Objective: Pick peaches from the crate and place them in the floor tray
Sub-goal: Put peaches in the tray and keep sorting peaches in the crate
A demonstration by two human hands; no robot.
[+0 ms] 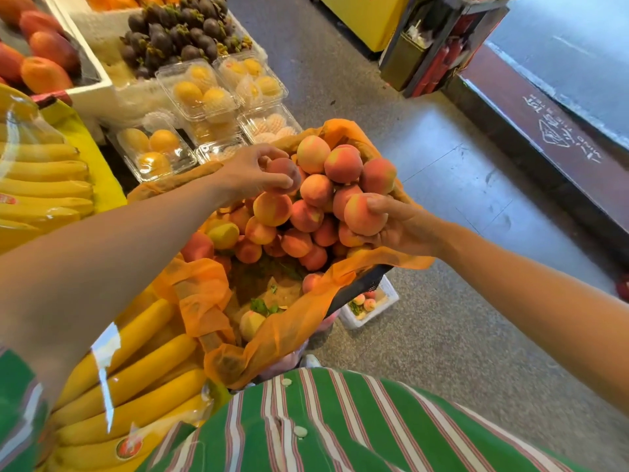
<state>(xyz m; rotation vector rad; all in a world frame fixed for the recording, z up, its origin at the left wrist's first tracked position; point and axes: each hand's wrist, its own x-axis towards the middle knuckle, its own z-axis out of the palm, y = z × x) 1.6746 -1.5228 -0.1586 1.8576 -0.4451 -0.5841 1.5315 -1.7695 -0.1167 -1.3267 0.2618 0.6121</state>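
Pinching a reddish peach (283,170) at the pile's top left between the curled fingers (263,155) and thumb of the left hand (245,173). Cupping a yellow-blushed peach (361,215) at the pile's right edge in the half-closed fingers (377,202) of the right hand (405,229). Holding both against the peaches (306,216) heaped in the orange-lined crate (360,285). Below, on the floor (442,335) beside the crate, a white tray (391,295) with few peaches inside.

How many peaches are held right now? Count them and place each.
2. The darker peach is pinched in the left hand over the pile; the yellow-red peach is gripped in the right hand at the right of the crate.
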